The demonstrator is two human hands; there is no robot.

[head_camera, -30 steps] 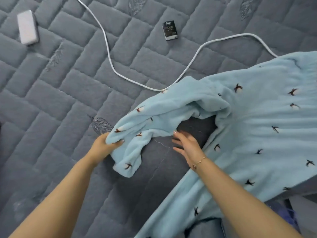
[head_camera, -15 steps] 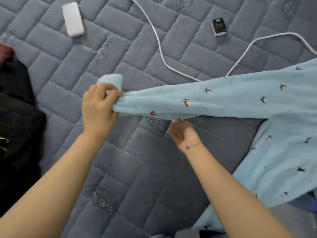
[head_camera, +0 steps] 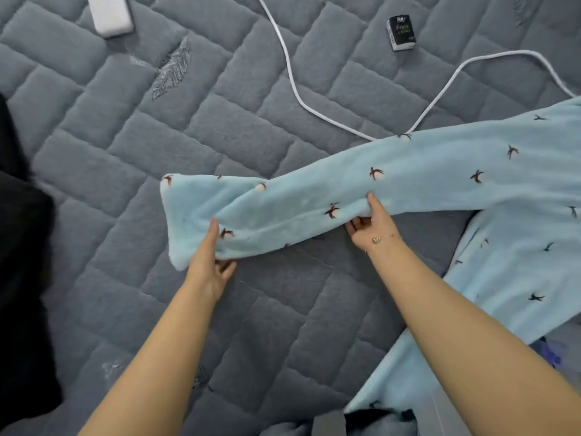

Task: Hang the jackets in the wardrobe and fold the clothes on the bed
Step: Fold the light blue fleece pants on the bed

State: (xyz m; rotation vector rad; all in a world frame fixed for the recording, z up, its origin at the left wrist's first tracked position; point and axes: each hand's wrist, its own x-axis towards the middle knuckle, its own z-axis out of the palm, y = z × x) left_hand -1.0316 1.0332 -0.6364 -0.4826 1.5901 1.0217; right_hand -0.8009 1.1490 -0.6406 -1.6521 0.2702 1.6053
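Observation:
A light blue fleece garment [head_camera: 471, 184] with small dark bird prints lies on the grey quilted bed [head_camera: 125, 152]. One long leg or sleeve of it stretches out to the left, its end slightly twisted. My left hand [head_camera: 210, 265] pinches the lower edge near that end, thumb on top and fingers underneath. Farther right along the same edge, my right hand [head_camera: 371, 228] grips the fabric the same way. The rest of the garment spreads toward the right edge and down to the bottom right.
A white cable [head_camera: 292, 80] loops across the bed and runs under the garment. A small black box [head_camera: 401, 33] lies at the top right, a white flat device [head_camera: 110, 14] at the top left. Dark clothing [head_camera: 22, 278] sits along the left edge.
The stretched part has come down flat onto the bed. My left hand has shifted from clutching its rolled end to pinching its lower edge; my right hand now grips the edge too.

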